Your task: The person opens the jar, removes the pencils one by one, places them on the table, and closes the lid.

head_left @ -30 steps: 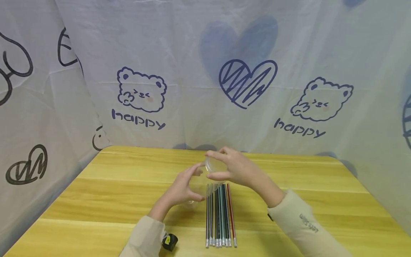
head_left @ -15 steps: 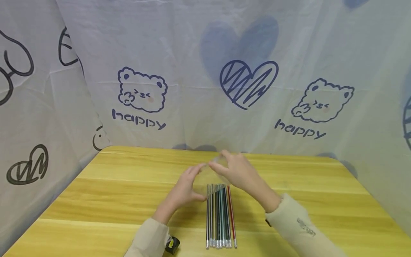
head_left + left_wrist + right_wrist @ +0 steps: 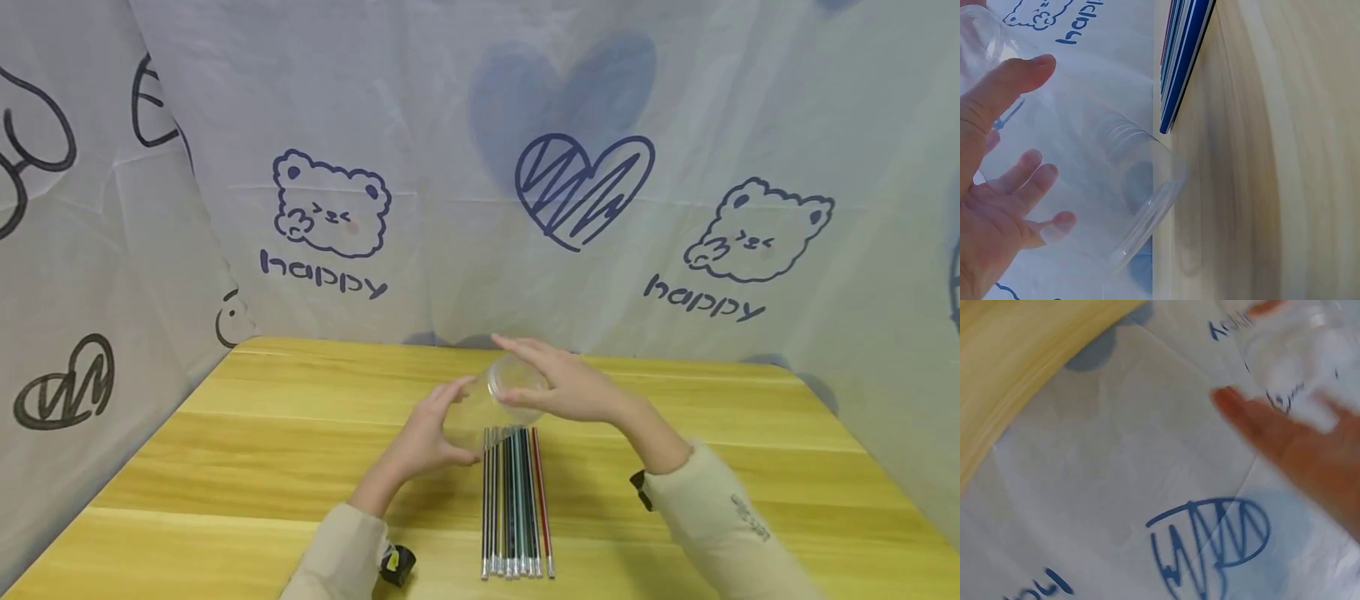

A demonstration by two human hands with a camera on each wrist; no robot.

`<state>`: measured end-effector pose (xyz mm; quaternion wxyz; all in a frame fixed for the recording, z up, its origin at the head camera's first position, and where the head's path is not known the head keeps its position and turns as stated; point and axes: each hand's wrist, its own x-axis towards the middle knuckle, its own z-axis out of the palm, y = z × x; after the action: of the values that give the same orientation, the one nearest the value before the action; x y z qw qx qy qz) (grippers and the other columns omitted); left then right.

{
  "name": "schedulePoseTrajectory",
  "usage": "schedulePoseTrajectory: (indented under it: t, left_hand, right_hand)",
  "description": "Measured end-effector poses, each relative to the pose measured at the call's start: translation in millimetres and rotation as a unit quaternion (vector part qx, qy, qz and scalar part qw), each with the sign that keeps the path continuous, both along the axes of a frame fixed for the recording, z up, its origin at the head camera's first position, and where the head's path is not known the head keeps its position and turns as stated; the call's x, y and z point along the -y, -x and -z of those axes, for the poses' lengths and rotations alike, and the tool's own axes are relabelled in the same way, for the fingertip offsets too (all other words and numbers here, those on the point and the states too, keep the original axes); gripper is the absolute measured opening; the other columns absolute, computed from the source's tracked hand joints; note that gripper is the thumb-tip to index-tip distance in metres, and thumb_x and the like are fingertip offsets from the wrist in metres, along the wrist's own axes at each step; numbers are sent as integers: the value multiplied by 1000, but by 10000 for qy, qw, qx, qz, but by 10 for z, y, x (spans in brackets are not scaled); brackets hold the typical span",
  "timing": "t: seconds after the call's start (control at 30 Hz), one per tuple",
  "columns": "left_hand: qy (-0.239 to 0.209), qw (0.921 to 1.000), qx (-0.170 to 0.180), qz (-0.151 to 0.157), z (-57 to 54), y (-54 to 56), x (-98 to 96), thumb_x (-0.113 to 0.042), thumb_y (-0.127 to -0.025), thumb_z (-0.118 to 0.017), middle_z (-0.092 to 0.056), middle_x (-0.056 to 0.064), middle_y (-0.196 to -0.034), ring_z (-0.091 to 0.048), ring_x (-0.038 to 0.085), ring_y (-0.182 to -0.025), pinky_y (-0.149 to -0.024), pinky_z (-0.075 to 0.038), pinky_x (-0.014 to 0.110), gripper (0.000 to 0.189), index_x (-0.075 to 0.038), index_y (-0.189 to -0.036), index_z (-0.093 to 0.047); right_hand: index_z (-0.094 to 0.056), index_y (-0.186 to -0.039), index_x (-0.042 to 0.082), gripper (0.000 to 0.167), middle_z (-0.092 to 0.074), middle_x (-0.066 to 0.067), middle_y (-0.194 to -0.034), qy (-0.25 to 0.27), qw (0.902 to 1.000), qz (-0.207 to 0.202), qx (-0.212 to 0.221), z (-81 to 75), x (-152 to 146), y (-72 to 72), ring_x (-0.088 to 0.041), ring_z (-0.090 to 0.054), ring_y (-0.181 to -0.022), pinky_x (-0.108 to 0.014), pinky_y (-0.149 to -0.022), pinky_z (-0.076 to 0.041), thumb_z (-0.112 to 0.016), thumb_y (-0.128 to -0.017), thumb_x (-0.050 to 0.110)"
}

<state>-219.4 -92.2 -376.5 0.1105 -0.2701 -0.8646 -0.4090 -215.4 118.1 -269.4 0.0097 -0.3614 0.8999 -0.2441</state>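
A clear plastic jar [image 3: 471, 421] is held tilted above the table, its ridged, round end up and to the right. My left hand [image 3: 422, 435] grips its side, thumb and fingers curved around the wall, as the left wrist view shows with the jar [image 3: 1107, 169]. Around the ridged end, my right hand [image 3: 573, 385] spreads its fingers and thumb, both fairly straight. In the right wrist view that hand [image 3: 1307, 453] is blurred, and whether it touches the jar I cannot tell. Below the jar lies a row of pencils [image 3: 513, 504] with silvery ends towards me.
A yellow wood-grain table [image 3: 225, 467] spreads under the hands. Behind it hangs a white cloth [image 3: 450, 275] with bear and heart drawings. Small black devices sit at the left wrist [image 3: 397, 565] and the right wrist [image 3: 641, 490].
My right hand closed in on the jar's ridged end half a second ago, and now its fingers are spread wider and the wrist is turned. My left hand stays nearly still.
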Motion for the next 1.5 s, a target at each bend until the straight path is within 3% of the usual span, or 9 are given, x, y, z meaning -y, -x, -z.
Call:
schedulePoseTrajectory:
  t: [0.07,0.2,0.37,0.53,0.63,0.77,0.97,1.37,1.5]
  left_hand:
    - [-44,10000,-3,21,7,8,4,-11,-52,-85,-48,15,-120,-46,29,-108,-87,-40,50,96,-10,-134,-35]
    - [-92,9999,-22,77,10,11,4,-11,-51,-85,-50,13,-118,-47,28,-107,-87,-40,50,96,-10,-134,-36]
    - [-74,9999,49,107,-1,2,-2,-10,-52,-85,-49,12,-120,-46,28,-108,-86,-40,51,96,-12,-135,-35]
    - [19,9999,79,59,-20,-19,-11,-10,-54,-84,-48,14,-121,-45,29,-110,-88,-39,51,96,-10,-135,-34]
    - [50,10000,63,27,-24,-27,-14,-11,-54,-84,-48,14,-121,-45,29,-110,-89,-39,50,96,-8,-135,-34]
    - [29,10000,34,19,-17,-25,-15,-10,-53,-84,-48,15,-121,-45,28,-110,-89,-40,49,96,-8,-135,-34]
    - [-4,10000,68,14,-14,-25,-10,-9,-54,-84,-47,15,-122,-45,29,-111,-89,-39,49,96,-9,-136,-33]
    - [38,9999,110,-45,-19,-31,0,-12,-54,-84,-48,13,-124,-44,27,-112,-91,-37,49,96,-13,-136,-34]
    - [-15,9999,-79,-144,2,-3,24,-14,-51,-86,-49,11,-124,-45,26,-112,-91,-37,49,96,-13,-134,-37]
  right_hand:
    - [-29,-140,12,72,-23,-15,-143,16,9975,-694,113,-37,-46,3,-35,-26,-126,-57,-93,-29,-67,-80,23]
    - [-36,-136,11,74,-26,-20,-140,-156,9942,-1057,94,-74,-67,-7,-39,-32,-121,-54,-89,-36,-71,-71,7]
    - [-39,-135,14,68,-52,-14,-112,-325,9988,-303,-197,-51,-16,-5,-25,-53,-89,-41,-74,-47,-69,-76,28]
    - [-41,-133,8,68,-49,-1,-66,-331,9975,577,-223,24,65,20,-12,-44,-52,-37,-66,-47,-58,-81,48]
    - [-44,-130,5,67,-60,-8,-75,-216,9946,1000,-184,56,120,17,-15,-52,-60,-41,-74,-47,-55,-82,50]
    - [-44,-129,5,68,-56,-17,-113,-200,9898,1399,-175,69,168,-11,-23,-58,-83,-45,-81,-46,-54,-82,52]
    - [-41,-131,4,69,-56,-7,-72,-234,9847,1724,100,56,224,-55,-14,-48,-49,-29,-53,-45,-54,-82,50]
    - [-44,-127,6,72,-47,-3,-57,-598,9751,2097,-408,94,291,-92,-13,-39,-46,-23,-38,-32,-44,-81,62]
    - [-40,-132,7,79,-53,-5,-65,-490,9768,2040,-424,122,278,-92,-14,-43,-48,-21,-38,-32,-42,-80,66]
